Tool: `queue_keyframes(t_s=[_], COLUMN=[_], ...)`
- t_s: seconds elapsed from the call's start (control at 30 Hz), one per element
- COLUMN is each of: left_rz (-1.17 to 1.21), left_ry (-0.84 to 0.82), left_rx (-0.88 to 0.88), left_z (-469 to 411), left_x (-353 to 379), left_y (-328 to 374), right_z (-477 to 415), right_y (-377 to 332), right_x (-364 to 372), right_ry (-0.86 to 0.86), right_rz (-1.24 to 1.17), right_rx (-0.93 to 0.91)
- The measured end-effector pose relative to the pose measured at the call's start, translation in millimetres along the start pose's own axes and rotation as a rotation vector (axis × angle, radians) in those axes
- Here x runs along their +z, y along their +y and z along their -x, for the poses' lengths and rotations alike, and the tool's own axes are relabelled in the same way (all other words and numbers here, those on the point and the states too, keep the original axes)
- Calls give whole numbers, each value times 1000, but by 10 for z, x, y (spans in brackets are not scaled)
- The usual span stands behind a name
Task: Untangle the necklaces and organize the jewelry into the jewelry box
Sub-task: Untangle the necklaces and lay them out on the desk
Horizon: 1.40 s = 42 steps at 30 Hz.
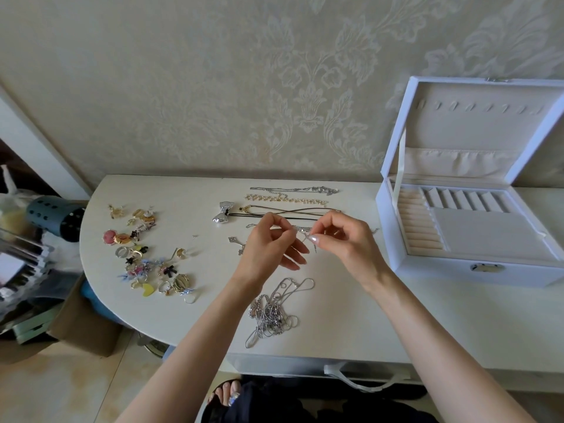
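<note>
At our white table [198, 315] against pale damask wallpaper [305, 87], jewelry box [457, 271] open at the right, our left hand [268, 247] and right hand [346, 239] each pinch one thin chain [303, 229].

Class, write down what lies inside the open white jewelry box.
The jewelry box holds cream ring rolls at left, slanted dividers at the back and a flat pad; no jewelry shows. Its lid pocket hides any contents, and the frame edge cuts off the right end.

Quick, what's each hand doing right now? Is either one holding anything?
Left hand: pinching a thin silver chain.
Right hand: pinching the same chain at its other side.
</note>
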<state>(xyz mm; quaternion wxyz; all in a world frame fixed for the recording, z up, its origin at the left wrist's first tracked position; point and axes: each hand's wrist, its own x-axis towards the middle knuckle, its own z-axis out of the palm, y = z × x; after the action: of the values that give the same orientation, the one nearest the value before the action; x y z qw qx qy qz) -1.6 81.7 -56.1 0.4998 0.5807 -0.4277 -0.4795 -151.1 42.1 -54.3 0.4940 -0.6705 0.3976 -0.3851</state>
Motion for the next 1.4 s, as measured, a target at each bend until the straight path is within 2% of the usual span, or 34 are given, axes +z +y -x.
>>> queue_keyframes(t_s=[0.17,0.3,0.47,0.63,0.8,0.93,1.13,1.27,1.4], left_rz=[69,155,161,144,145,213,331,364,274], left_ry=[-41,-104,-133,-123,-68,-61,-142,-96,-41], left_rx=[-38,-93,-63,-44,-50,-111,-202,-177,-87], left_z=[2,-12,-17,-25,-31,-32,-47,-52,-41], left_x=[1,-18,-27,-51,-53,-41,-68,-88,-70], left_y=[16,23,-4,-23,-20,-22,-15,-18,-16], right_z=[-11,-19,-26,-41,-37,-44,-70,-59,-24], right_y=[47,54,75,107,110,103,170,163,95], right_x=[10,9,3,9,12,7,12,12,8], right_ry=[21,59,60,15,-10,3,80,89,81], right_rz=[182,233,307,398,383,396,574,529,328], right_rx=[-83,-116,-162,-250,-269,-306,-475,-470,-375])
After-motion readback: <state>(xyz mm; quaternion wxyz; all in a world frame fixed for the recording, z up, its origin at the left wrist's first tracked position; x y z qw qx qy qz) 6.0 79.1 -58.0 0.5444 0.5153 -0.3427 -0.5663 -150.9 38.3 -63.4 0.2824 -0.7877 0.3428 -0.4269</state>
